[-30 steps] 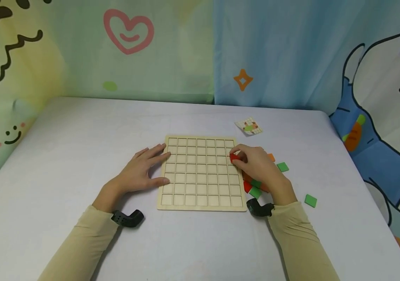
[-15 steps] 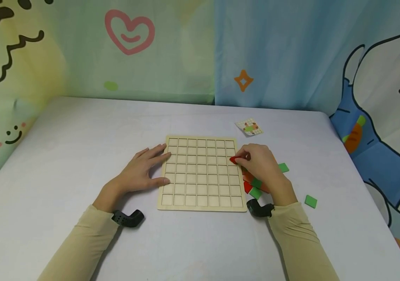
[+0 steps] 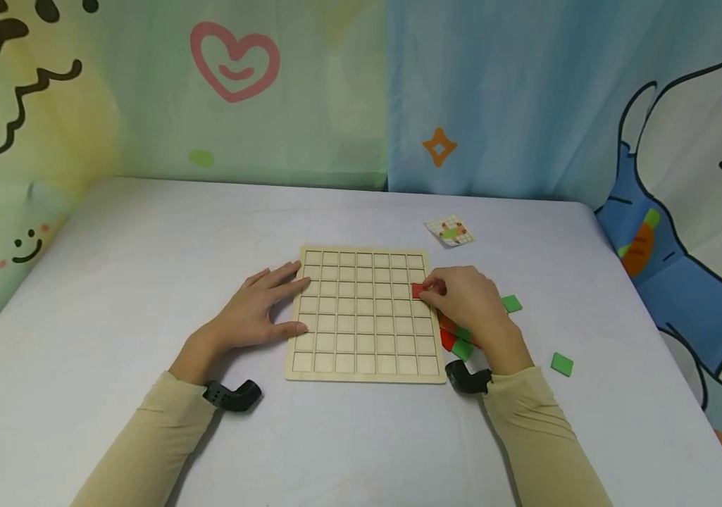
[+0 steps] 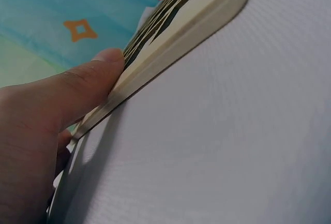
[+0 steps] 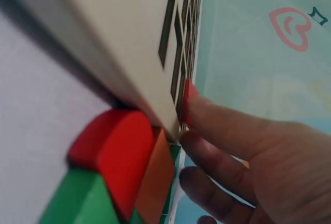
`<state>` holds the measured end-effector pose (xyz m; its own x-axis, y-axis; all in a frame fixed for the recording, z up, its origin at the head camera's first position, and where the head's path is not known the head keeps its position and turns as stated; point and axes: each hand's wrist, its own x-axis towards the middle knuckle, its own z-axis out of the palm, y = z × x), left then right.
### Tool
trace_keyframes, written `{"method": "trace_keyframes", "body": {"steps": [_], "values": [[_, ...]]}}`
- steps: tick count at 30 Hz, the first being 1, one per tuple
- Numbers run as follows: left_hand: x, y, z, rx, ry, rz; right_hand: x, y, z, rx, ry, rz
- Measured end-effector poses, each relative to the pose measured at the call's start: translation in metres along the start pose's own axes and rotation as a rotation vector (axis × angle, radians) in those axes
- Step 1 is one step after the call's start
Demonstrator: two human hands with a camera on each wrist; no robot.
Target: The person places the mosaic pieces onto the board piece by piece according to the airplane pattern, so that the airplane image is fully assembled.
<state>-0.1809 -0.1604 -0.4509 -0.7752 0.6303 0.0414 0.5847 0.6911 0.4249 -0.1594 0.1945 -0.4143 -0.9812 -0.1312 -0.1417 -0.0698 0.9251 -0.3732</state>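
Red tile (image 3: 418, 290) first: half a second ago it shows as a thin, tilted sliver near the right edge of the wooden board (image 3: 365, 377); now its square face shows over the right-hand column, third row from the top. Right hand (image 3: 467, 303) has also shifted slightly, and it pinches the tile by its right side between thumb and fingertips, the other fingers curled. Left hand (image 3: 251, 308) looks much as it did, fingers spread and fairly straight, resting on the board's left edge and gripping nothing.

Whether the tile lies flat in its square or has one edge raised, I cannot tell; the right wrist view sees it almost edge-on. To seat it well, I would line up its sides with the grooves, lower the far edge first, then let go and press the middle with one fingertip. Steady pressure from the left hand should keep the board from sliding.

Care seems wise on the right, where a red piece (image 3: 448, 341) and an orange piece (image 5: 155, 180) lie close beside the board; a dragging wrist could scatter them.
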Motion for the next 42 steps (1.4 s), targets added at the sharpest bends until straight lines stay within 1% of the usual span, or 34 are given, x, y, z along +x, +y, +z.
{"method": "trace_keyframes", "body": {"steps": [5, 11, 15, 18, 23, 26, 32, 34, 38, 42], "values": [[0.002, 0.003, -0.001, -0.007, 0.000, -0.003, -0.001, 0.002, -0.004, -0.006, 0.012, -0.008], [0.004, 0.008, -0.002, -0.003, 0.003, -0.007, -0.003, 0.004, -0.008, -0.012, 0.004, -0.025], [0.006, 0.010, -0.002, -0.004, 0.004, -0.007, -0.004, 0.005, -0.009, -0.009, -0.001, -0.015], [0.007, 0.009, -0.002, 0.001, 0.010, 0.000, -0.004, 0.006, -0.010, 0.012, -0.016, -0.013], [0.004, 0.008, 0.000, 0.014, 0.022, 0.006, -0.010, 0.013, -0.021, 0.076, -0.031, -0.054], [0.002, 0.008, 0.003, 0.004, 0.022, 0.001, -0.018, 0.026, -0.035, 0.103, -0.047, -0.025], [-0.001, 0.005, 0.004, 0.009, 0.009, -0.022, -0.035, 0.063, -0.059, 0.150, -0.188, 0.082], [-0.002, 0.004, 0.004, 0.013, 0.011, -0.024, -0.040, 0.074, -0.064, 0.163, -0.214, 0.103], [-0.002, 0.004, 0.003, 0.015, 0.030, -0.005, -0.046, 0.094, -0.068, 0.170, -0.208, 0.144], [-0.003, 0.005, 0.004, 0.002, 0.041, 0.017, -0.047, 0.108, -0.064, 0.197, -0.205, 0.175]]}}
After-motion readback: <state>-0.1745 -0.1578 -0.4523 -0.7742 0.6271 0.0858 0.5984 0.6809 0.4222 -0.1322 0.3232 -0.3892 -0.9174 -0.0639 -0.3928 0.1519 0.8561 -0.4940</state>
